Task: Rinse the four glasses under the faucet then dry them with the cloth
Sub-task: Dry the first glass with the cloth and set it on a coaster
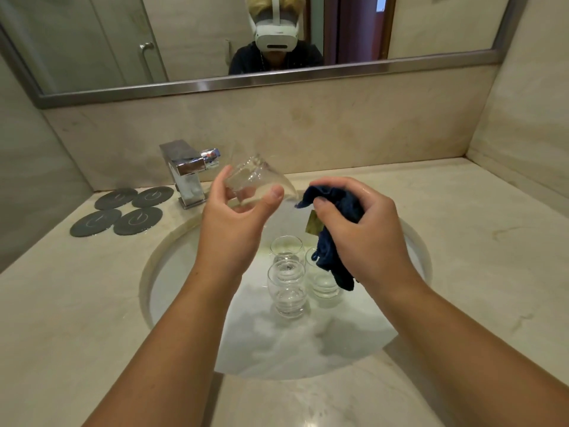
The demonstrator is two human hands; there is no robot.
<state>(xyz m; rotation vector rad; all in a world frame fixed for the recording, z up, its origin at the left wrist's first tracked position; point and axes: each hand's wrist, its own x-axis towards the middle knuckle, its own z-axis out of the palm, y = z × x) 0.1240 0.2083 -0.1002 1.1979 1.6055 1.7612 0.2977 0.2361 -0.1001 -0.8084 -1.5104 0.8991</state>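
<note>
Low at frame centre, three glasses (288,288) stand upright, bunched together in the sink (147,272). Above them, near the one faucet (184,167), the left hand (237,211) grips a fourth glass (255,177), tilted. Just beside it, the right hand (363,229) clutches the one blue cloth (334,263). Four coasters (138,220) lie at left on the desk (462,226), which runs broad right of the sink's rim.

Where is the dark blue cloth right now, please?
In the head view the dark blue cloth is bunched in the right hand, right of centre above the sink, its tail hanging over the glasses standing in it.
</note>
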